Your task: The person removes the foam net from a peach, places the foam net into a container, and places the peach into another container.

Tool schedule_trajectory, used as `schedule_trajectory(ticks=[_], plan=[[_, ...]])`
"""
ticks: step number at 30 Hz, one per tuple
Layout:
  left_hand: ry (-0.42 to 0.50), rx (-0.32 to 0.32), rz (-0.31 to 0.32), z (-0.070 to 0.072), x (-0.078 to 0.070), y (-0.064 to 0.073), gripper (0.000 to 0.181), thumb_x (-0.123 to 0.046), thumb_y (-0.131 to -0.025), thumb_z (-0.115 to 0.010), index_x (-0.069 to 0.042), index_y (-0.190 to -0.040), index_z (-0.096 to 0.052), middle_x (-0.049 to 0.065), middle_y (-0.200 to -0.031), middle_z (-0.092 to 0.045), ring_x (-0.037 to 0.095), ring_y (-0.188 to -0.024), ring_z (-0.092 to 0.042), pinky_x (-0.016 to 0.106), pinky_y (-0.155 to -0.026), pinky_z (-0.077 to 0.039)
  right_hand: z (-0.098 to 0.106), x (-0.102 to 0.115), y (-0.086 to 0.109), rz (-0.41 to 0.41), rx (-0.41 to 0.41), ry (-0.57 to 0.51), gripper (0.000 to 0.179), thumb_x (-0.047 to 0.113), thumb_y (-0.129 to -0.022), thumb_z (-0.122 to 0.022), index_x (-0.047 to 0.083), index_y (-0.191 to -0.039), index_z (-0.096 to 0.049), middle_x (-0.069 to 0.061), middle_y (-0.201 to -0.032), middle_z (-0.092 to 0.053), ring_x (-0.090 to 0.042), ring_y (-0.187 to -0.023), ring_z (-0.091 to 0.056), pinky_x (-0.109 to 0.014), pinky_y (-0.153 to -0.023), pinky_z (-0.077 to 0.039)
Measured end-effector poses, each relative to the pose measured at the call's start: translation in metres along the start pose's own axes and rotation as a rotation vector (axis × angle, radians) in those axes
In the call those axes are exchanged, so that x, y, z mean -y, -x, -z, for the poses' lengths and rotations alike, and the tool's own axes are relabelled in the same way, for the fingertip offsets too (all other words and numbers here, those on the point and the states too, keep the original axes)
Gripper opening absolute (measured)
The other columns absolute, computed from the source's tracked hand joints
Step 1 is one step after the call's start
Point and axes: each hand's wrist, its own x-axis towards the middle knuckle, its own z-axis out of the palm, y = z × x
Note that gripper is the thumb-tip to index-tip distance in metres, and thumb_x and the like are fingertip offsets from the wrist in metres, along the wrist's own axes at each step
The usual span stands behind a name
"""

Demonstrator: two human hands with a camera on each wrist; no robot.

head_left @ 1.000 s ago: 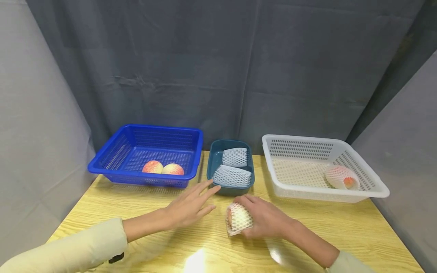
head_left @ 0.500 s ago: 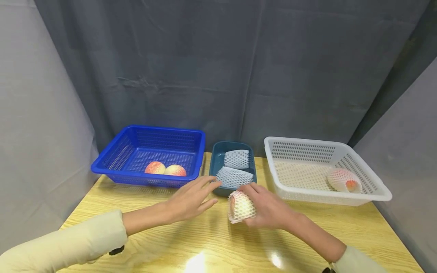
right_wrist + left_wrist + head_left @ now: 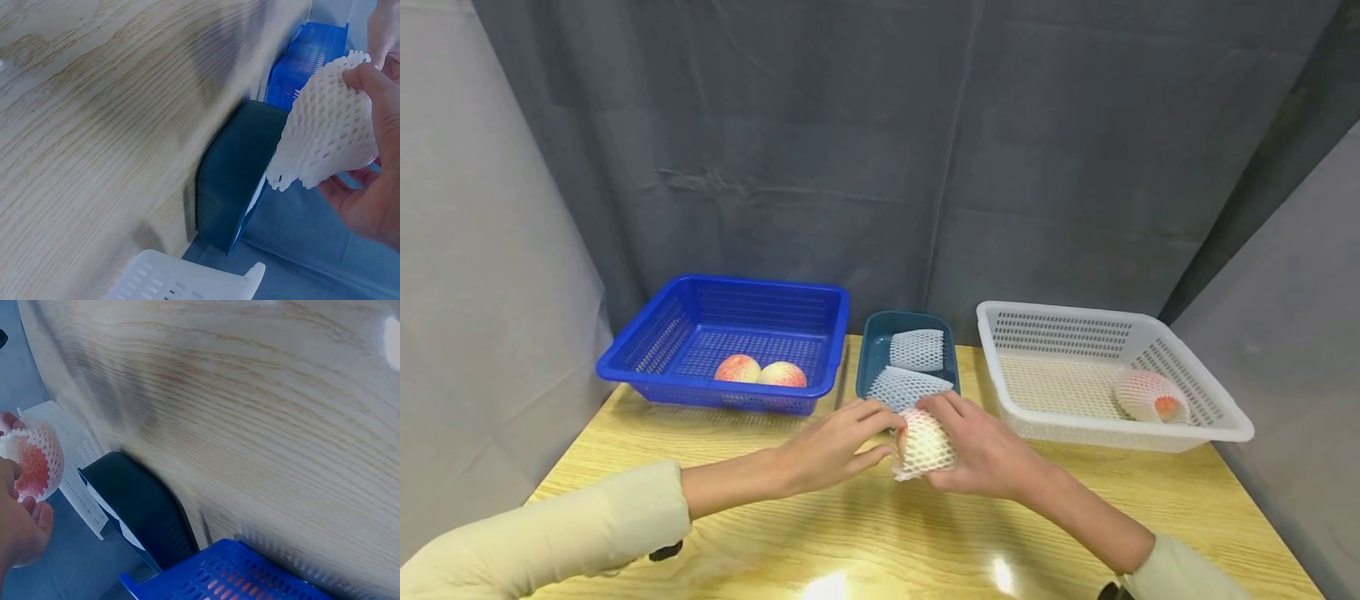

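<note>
A peach in a white foam net sleeve [image 3: 927, 446] is held above the table in front of the dark teal box. My right hand [image 3: 981, 450] grips it from the right, thumb and fingers round the foam net [image 3: 328, 119]. From the left my left hand [image 3: 838, 446] reaches in, its fingertips at the open end of the net, where the red-blushed peach [image 3: 34, 469] shows. Its thumb and fingers stand apart; whether they pinch the net's edge is hard to see. Inside the teal box [image 3: 868, 354] lie white foam nets, one at the back [image 3: 917, 350] and another in front [image 3: 904, 387].
At the left stands a blue basket [image 3: 722, 387] with two bare peaches [image 3: 782, 374] in it. A white basket [image 3: 1097, 427] at the right holds one netted peach [image 3: 1150, 397]. A grey curtain [image 3: 775, 167] hangs behind the wooden table [image 3: 880, 542].
My right hand has lifted the netted peach up and away from me, towards the teal box. The left hand has moved right, and its fingertips now meet the peach's left side.
</note>
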Motion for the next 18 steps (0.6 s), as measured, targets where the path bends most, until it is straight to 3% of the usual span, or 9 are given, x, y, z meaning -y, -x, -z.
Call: schedule_trajectory(ticks=[12, 18], plan=[[0.172, 0.001, 0.114, -0.0061, -0.0045, -0.004, 0.055, -0.016, -0.088, -0.078, -0.008, -0.136, -0.054, 0.006, -0.125, -0.057, 0.018, -0.112, -0.058, 0.025, -0.095, -0.048, 0.001, 0.0072, -0.004, -0.021, -0.027, -0.02, 0.072, 0.034, -0.066, -0.085, 0.015, -0.128, -0.052, 0.001, -0.118, -0.056, -0.011, -0.093, -0.055, -0.025, -0.07, -0.052], [0.246, -0.001, 0.125, -0.0099, -0.0051, -0.0044, 0.062, -0.012, -0.083, -0.081, -0.006, -0.137, -0.052, 0.01, -0.134, -0.055, 0.02, -0.121, -0.054, 0.029, -0.102, -0.045, -0.0017, 0.0095, -0.0055, -0.013, -0.03, -0.03, 0.076, 0.032, -0.066, -0.087, 0.012, -0.13, -0.051, -0.002, -0.118, -0.058, -0.013, -0.097, -0.057, -0.029, -0.077, -0.054]])
